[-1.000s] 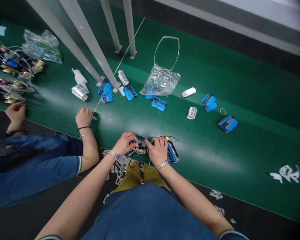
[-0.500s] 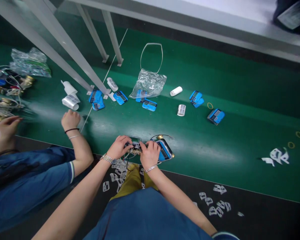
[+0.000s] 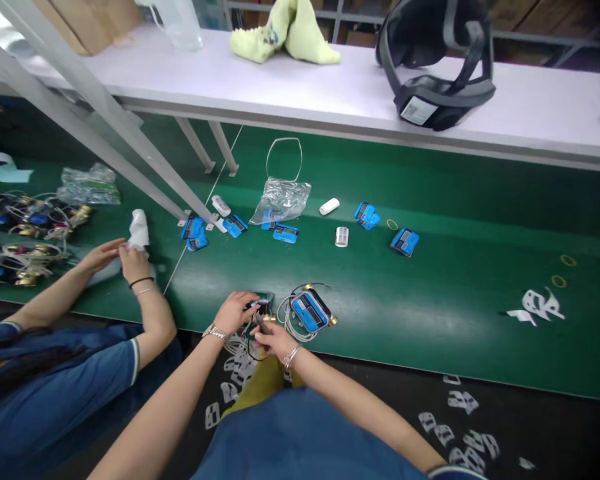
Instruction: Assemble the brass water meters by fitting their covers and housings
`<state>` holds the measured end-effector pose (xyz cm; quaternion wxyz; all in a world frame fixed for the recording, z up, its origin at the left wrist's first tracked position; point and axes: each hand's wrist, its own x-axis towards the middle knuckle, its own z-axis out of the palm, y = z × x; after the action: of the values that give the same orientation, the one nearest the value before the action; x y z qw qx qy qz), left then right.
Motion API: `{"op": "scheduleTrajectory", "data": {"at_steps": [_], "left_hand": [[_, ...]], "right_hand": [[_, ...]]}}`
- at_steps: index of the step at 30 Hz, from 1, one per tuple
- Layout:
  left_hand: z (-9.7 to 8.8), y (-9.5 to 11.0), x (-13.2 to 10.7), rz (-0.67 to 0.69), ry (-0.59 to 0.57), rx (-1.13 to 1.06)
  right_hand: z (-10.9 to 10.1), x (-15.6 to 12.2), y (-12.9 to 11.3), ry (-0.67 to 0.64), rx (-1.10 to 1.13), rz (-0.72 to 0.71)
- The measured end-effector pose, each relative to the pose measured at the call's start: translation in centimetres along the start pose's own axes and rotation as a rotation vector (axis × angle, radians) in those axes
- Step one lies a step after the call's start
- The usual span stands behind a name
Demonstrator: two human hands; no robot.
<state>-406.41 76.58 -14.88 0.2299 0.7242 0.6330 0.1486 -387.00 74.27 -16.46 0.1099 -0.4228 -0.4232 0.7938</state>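
My left hand [image 3: 236, 311] is closed on a small dark part with wires [image 3: 258, 305] at the near edge of the green belt [image 3: 430, 293]. My right hand [image 3: 274, 340] pinches the same bundle of wires just below it, fingers pressed together. A blue meter with a display and brass fittings [image 3: 310, 311] lies on the belt right beside my hands, a coil of white cable around it. The exact thing between my right fingers is too small to name.
A co-worker on my left handles a white roll [image 3: 139, 230] with both hands. Several blue display modules [image 3: 404, 241], a plastic bag [image 3: 282, 197] and white cylinders [image 3: 341, 236] lie across the belt. A pile of wired meters [image 3: 20, 237] lies far left. White paper scraps [image 3: 460, 403] litter the floor. A black headset [image 3: 433, 60] rests on the white shelf.
The view has tilted up, showing the shelf. My right hand left the blue meter and moved down-left onto the wires. The co-worker now holds the white roll with both hands.
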Motion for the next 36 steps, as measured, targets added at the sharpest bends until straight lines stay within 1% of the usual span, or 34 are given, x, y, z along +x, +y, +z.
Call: {"op": "scheduleTrajectory", "data": {"at_steps": [2,4,8,11,14,16,18,20,21,23,25,26,28,30,32,36], "left_hand": [[0.0,0.0,0.0,-0.008,-0.007,-0.003],[-0.2,-0.1,-0.1,-0.024,-0.019,-0.008],[-1.1,-0.3,-0.8,-0.083,-0.024,-0.026],[-2.6,-0.2,-2.2,-0.117,-0.026,-0.062],[-4.9,0.9,-3.7,-0.134,-0.03,-0.121],[-6.5,2.4,-4.3,-0.174,-0.063,-0.219],[-7.9,4.5,-4.3,-0.164,-0.056,-0.261],[-8.8,7.2,-3.6,-0.093,-0.021,-0.249],[-8.9,8.7,-3.1,-0.043,0.0,-0.23],[-8.6,11.9,-1.7,0.071,0.034,-0.187],[-7.5,15.3,0.2,0.175,0.039,-0.167],[-6.6,17.0,1.3,0.22,0.03,-0.162],[-4.2,20.5,3.6,0.294,-0.009,-0.124],[-0.9,23.8,5.9,0.344,-0.056,-0.066],[3.0,26.7,8.0,0.366,-0.092,-0.025],[11.2,31.8,11.8,0.323,-0.113,0.027]], "right_hand": [[1.0,0.7,-0.2,-0.067,0.15,0.038],[2.0,1.1,-0.6,-0.089,0.25,0.065],[4.1,1.3,-2.0,-0.027,0.345,0.049],[5.4,0.2,-3.7,0.001,0.343,0.002],[6.3,-2.3,-5.8,-0.025,0.311,-0.039],[6.2,-4.6,-7.3,-0.053,0.309,-0.087],[5.5,-7.5,-8.6,-0.087,0.343,-0.182],[4.1,-10.9,-9.9,-0.098,0.395,-0.315],[3.2,-12.6,-10.5,-0.083,0.426,-0.378],[1.1,-16.0,-11.3,-0.03,0.486,-0.461],[-1.3,-19.2,-11.6,0.038,0.506,-0.51],[-2.6,-20.6,-11.5,0.078,0.486,-0.529],[-5.5,-23.0,-10.8,0.169,0.423,-0.556],[-9.0,-24.6,-9.2,0.262,0.405,-0.549],[-13.0,-25.4,-7.0,0.343,0.449,-0.5],[-21.7,-25.2,-2.5,0.448,0.498,-0.381]]}}
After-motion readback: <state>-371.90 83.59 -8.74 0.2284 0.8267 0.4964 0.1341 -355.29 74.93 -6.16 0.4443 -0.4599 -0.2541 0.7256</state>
